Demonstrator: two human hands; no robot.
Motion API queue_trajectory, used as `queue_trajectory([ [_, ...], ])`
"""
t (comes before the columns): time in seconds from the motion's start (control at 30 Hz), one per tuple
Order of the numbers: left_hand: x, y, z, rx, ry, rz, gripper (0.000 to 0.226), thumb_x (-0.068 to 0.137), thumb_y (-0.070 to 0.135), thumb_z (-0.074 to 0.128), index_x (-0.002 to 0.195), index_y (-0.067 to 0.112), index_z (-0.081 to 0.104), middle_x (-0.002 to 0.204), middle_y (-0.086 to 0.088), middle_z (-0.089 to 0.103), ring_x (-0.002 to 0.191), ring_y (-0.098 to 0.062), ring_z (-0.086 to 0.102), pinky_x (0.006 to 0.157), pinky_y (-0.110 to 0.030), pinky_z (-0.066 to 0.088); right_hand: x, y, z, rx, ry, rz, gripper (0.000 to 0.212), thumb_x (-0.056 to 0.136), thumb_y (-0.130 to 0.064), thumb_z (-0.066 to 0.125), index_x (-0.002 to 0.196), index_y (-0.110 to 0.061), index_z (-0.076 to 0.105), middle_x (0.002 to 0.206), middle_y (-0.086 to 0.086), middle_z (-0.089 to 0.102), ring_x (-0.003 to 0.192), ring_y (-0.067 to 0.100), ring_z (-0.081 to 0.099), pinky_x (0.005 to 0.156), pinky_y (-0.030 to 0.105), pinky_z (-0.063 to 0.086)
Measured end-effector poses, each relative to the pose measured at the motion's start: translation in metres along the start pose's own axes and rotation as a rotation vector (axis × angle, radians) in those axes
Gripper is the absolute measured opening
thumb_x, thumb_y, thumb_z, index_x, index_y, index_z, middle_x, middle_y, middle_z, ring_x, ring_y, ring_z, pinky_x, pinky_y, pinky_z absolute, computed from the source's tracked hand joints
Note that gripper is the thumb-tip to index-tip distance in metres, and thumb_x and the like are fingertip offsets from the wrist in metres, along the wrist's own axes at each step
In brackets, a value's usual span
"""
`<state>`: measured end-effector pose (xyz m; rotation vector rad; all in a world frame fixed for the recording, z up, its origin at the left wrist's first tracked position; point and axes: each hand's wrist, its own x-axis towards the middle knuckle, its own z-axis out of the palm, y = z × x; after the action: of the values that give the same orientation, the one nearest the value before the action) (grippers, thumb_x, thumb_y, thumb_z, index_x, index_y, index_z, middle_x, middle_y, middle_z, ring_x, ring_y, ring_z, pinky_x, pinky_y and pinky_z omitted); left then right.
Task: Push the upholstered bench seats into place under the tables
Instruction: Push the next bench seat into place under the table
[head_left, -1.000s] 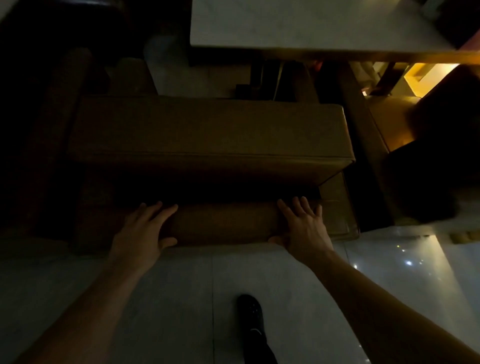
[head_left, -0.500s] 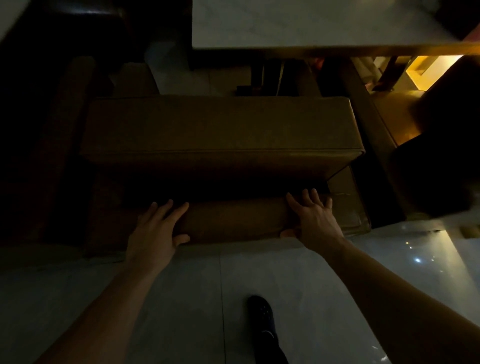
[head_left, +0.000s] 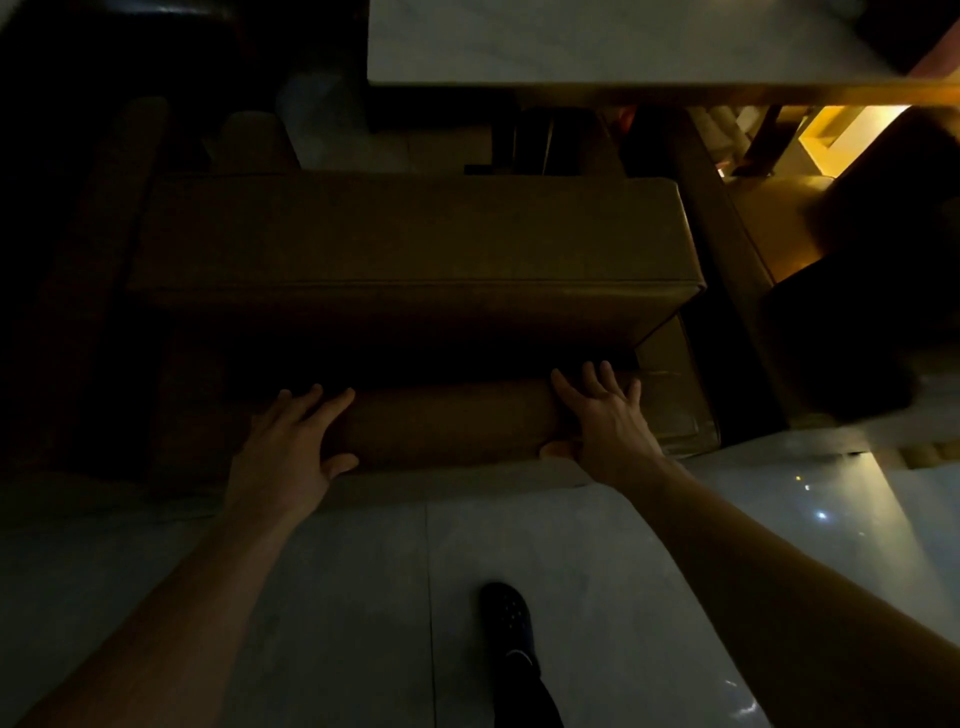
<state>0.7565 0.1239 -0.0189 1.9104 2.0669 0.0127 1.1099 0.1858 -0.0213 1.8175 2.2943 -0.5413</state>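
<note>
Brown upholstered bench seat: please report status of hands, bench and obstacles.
Left hand and right hand open, flat on the backrest. Brown upholstered bench seat short of the white marble table. Nothing visible between; scene dim.

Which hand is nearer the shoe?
Right. The right hand presses the bench back just up and right of the shoe; the left hand sits farther off, on the bench's left part.
</note>
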Motion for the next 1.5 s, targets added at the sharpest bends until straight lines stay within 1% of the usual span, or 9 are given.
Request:
queue_trajectory([
  [0.17, 0.001, 0.000, 0.003, -0.002, 0.013, 0.003, 0.077, 0.087, 0.044, 0.067, 0.152, 0.039, 0.025, 0.161, -0.003, 0.024, 0.147, -0.034, 0.015, 0.114, -0.057, 0.025, 0.002, 0.003, 0.002, 0.009, 0.006, -0.010, 0.104, 0.080, -0.065, 0.063, 0.157, -0.029, 0.004, 0.164, 0.019, 0.002, 0.149, 0.041, -0.008, 0.115, 0.067, -0.001],
  [0.33, -0.002, 0.000, 0.006, 0.031, -0.030, -0.005, 0.077, 0.092, 0.046, 0.059, 0.154, 0.040, 0.014, 0.164, -0.003, 0.013, 0.149, -0.033, 0.005, 0.119, -0.055, 0.013, -0.005, 0.001, 0.003, -0.030, 0.015, 0.001, 0.104, 0.082, -0.068, 0.059, 0.157, -0.029, -0.001, 0.164, 0.016, 0.000, 0.150, 0.038, -0.009, 0.117, 0.066, 0.001],
  [0.5, -0.019, 0.012, -0.020, 0.042, -0.049, -0.006, 0.085, 0.088, 0.061, 0.054, 0.155, 0.037, 0.007, 0.163, -0.003, 0.014, 0.149, -0.028, 0.009, 0.120, -0.049, 0.015, -0.021, -0.029, -0.014, -0.008, -0.057, 0.072, 0.108, 0.083, -0.067, 0.060, 0.156, -0.028, -0.008, 0.164, 0.018, -0.006, 0.150, 0.039, -0.007, 0.120, 0.060, 0.008],
  [0.63, -0.039, -0.011, -0.072, 0.012, -0.004, 0.025, 0.089, 0.085, 0.071, 0.050, 0.154, 0.038, 0.006, 0.163, 0.000, 0.015, 0.149, -0.025, 0.013, 0.120, -0.046, 0.016, -0.038, -0.103, -0.039, 0.035, -0.069, -0.058, 0.102, 0.084, -0.065, 0.061, 0.156, -0.030, -0.001, 0.165, 0.014, 0.002, 0.151, 0.035, 0.000, 0.122, 0.054, 0.009],
  [0.77, -0.078, -0.048, -0.123, -0.048, 0.023, 0.080, 0.087, 0.085, 0.071, 0.051, 0.154, 0.040, 0.007, 0.163, 0.004, 0.014, 0.149, -0.021, 0.011, 0.120, -0.043, 0.013, -0.064, -0.192, -0.055, 0.043, -0.055, -0.120, 0.097, 0.086, -0.058, 0.064, 0.156, -0.030, 0.004, 0.165, 0.011, 0.005, 0.151, 0.032, 0.004, 0.122, 0.050, 0.011],
  [0.93, -0.152, -0.120, -0.168, -0.083, 0.072, 0.074, 0.087, 0.084, 0.070, 0.054, 0.154, 0.040, 0.011, 0.163, 0.006, 0.014, 0.149, -0.018, 0.012, 0.121, -0.043, 0.014, -0.104, -0.305, -0.074, 0.047, -0.073, -0.207, 0.093, 0.084, -0.067, 0.058, 0.156, -0.031, 0.011, 0.165, 0.009, 0.010, 0.150, 0.032, 0.012, 0.120, 0.047, 0.018],
  [1.13, -0.230, -0.232, -0.198, -0.200, 0.069, -0.053, 0.083, 0.083, 0.066, 0.059, 0.152, 0.042, 0.019, 0.160, 0.010, 0.023, 0.144, -0.016, 0.023, 0.115, -0.038, 0.027, -0.124, -0.430, -0.075, -0.016, -0.102, -0.329, 0.082, 0.088, -0.059, 0.059, 0.154, -0.028, 0.020, 0.162, 0.007, 0.022, 0.147, 0.030, 0.022, 0.117, 0.045, 0.028],
  [1.37, -0.267, -0.355, -0.203, -0.237, 0.139, -0.229, 0.083, 0.081, 0.069, 0.058, 0.150, 0.043, 0.021, 0.157, 0.009, 0.028, 0.140, -0.018, 0.030, 0.113, -0.037, 0.030, -0.102, -0.558, -0.046, -0.088, -0.169, -0.417, 0.088, 0.088, -0.064, 0.056, 0.156, -0.030, 0.012, 0.164, 0.011, 0.012, 0.148, 0.031, 0.019, 0.119, 0.045, 0.023],
  [1.5, -0.271, -0.425, -0.197, -0.270, 0.118, -0.302, 0.087, 0.076, 0.075, 0.055, 0.150, 0.044, 0.021, 0.157, 0.008, 0.028, 0.141, -0.018, 0.030, 0.112, -0.040, 0.032, -0.074, -0.628, -0.018, -0.047, -0.199, -0.472, 0.082, 0.086, -0.063, 0.059, 0.152, -0.033, 0.022, 0.156, 0.009, 0.030, 0.138, 0.032, 0.035, 0.113, 0.045, 0.032],
])
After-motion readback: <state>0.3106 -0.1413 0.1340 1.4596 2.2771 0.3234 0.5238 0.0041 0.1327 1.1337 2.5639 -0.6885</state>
